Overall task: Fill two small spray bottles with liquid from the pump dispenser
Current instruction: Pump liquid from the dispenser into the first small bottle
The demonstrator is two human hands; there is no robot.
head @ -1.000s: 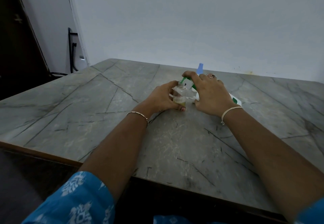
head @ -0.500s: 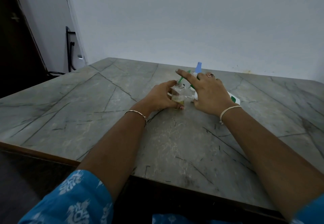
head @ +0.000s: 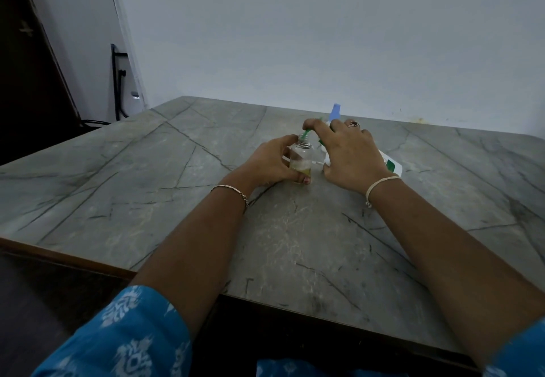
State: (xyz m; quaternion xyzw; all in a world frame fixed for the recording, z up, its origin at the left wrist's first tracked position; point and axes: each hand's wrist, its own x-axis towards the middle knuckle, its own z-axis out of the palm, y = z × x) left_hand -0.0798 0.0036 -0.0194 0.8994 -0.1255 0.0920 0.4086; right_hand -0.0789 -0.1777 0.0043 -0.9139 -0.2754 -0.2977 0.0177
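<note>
Clear plastic small spray bottle, yellow liquid low inside, stands on the grey marble tabletop; my left hand grips it, my right hand curls round the white, green-nozzled pump dispenser just beside.

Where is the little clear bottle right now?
The bottle stands on the table, in the middle of the head view, held by the left hand, its mouth under the green spout that the right hand holds.

The spray bottle is left of the dispenser.
</note>
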